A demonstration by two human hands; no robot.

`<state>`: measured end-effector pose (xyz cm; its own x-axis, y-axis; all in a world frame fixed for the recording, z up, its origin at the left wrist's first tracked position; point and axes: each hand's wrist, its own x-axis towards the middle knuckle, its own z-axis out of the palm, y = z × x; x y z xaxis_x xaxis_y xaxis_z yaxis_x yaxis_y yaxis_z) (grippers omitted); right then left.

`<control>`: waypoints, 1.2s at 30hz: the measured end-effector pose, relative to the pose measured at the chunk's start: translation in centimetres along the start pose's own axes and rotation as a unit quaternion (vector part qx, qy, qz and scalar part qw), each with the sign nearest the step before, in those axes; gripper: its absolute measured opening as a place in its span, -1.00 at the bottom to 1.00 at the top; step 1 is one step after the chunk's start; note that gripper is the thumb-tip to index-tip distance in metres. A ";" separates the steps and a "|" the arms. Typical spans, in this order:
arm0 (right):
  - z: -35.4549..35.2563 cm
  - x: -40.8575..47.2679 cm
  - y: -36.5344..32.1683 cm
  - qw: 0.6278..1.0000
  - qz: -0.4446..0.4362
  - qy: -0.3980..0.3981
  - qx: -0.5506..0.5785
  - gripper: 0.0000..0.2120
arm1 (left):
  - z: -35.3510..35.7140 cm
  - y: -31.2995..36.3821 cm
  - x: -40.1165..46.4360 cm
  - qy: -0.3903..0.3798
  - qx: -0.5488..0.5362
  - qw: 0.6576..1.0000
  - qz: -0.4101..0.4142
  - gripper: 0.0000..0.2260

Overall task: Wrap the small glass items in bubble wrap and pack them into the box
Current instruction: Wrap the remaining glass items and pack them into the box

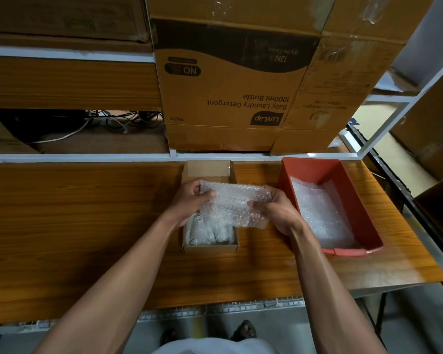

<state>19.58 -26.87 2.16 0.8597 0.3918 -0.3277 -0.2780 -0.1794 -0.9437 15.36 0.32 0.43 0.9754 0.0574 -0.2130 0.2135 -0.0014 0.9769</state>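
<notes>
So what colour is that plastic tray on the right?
The tray is red, seen from the head camera.

Counter [87, 226]: wood-grain laminate, smooth, slight sheen. Small box [207, 169] on it: matt brown cardboard. Bubble wrap [237, 205]: clear, glossy plastic. Tray [343, 185] right of box: red plastic, smooth.

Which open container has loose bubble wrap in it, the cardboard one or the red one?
The red plastic bin, to the right of the hands; loose bubble wrap lines its bottom. The small cardboard box holds already-wrapped items.
</notes>
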 end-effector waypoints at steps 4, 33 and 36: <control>-0.1 -0.4 -0.5 0.999 -0.029 0.030 0.011 -0.68 | -0.3 0.0 0.0 -0.025 -0.023 0.999 -0.033 -0.72; -1.7 0.5 0.3 0.996 -0.024 0.011 0.080 -0.65 | -1.8 -0.5 0.9 -0.113 -0.050 0.992 0.006 -0.71; -1.3 1.3 0.7 0.999 -0.018 0.030 0.020 -0.65 | -1.7 -0.5 0.9 -0.105 -0.013 0.994 -0.001 -0.69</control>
<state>21.02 -27.64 1.15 0.8931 0.3419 -0.2923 -0.2634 -0.1291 -0.9560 16.04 2.07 -0.28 0.9655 -0.1521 -0.2113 0.2174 0.0246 0.9758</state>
